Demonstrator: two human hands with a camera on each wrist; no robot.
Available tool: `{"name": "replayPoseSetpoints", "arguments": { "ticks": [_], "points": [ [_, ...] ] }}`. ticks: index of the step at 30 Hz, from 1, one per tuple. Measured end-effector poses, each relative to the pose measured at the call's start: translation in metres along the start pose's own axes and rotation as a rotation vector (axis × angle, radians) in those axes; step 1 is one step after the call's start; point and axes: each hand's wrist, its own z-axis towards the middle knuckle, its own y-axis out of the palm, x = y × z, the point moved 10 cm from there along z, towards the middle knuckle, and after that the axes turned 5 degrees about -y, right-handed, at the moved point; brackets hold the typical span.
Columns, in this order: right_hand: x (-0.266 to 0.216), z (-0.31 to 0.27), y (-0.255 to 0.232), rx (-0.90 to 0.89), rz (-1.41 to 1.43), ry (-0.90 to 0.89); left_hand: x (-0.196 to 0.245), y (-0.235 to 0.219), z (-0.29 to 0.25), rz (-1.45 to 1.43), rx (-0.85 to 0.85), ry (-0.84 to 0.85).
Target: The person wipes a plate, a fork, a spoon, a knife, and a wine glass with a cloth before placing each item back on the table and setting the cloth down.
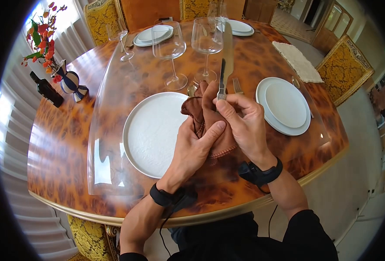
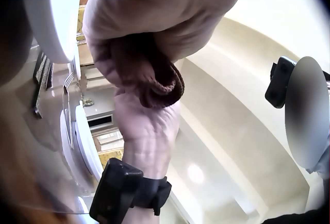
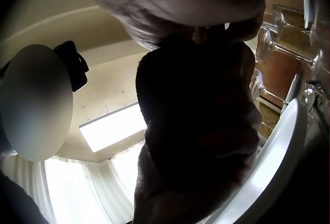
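Both hands hold a brown cloth napkin with a scalloped edge (image 1: 217,137), gathered into folds close over the table's front part. My left hand (image 1: 196,141) grips it from the left, thumb laid across the folds. The right hand (image 1: 247,124) pinches its upper part between thumb and curled fingers. A bunched end of the napkin sticks out to the left. In the left wrist view the napkin (image 2: 162,87) shows as a rolled edge below the palm. Beside the hands is a large white plate (image 1: 151,135). Long knife blades (image 1: 228,48) overlap the right fingertips from behind.
Two wine glasses (image 1: 169,48) stand behind the plate. A fork (image 1: 237,85) and stacked white plates (image 1: 286,104) are to the right. A striped vase (image 1: 73,82) with flowers and a dark bottle (image 1: 46,90) stand at left. A beige placemat (image 1: 297,61) lies near the right edge.
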Motion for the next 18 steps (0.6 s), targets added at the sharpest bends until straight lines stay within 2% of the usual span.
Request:
{"name": "replayPoseSetpoints", "arguments": {
  "ticks": [3, 6, 9, 12, 15, 18],
  "points": [
    [-0.005, 0.002, -0.001, -0.068, -0.265, -0.227, 0.010, -0.002, 0.000, -0.025, -0.021, 0.011],
    [0.017, -0.003, 0.016, -0.107, 0.282, 0.098, 0.007, -0.004, 0.000, -0.061, -0.024, -0.017],
    [0.004, 0.000, 0.025, -0.040, 0.525, 0.094, 0.006, -0.002, -0.001, -0.106, -0.023, -0.029],
    [0.005, -0.005, 0.028, -0.068, 0.506, 0.152, 0.002, -0.002, -0.001, -0.088, -0.034, -0.036],
    [0.008, 0.001, 0.014, -0.113, 0.340, 0.084, -0.007, 0.003, -0.002, -0.074, -0.067, -0.073],
    [0.008, 0.004, 0.005, -0.064, 0.306, 0.086, -0.008, 0.008, -0.004, -0.077, -0.059, -0.089]
  ]
}}
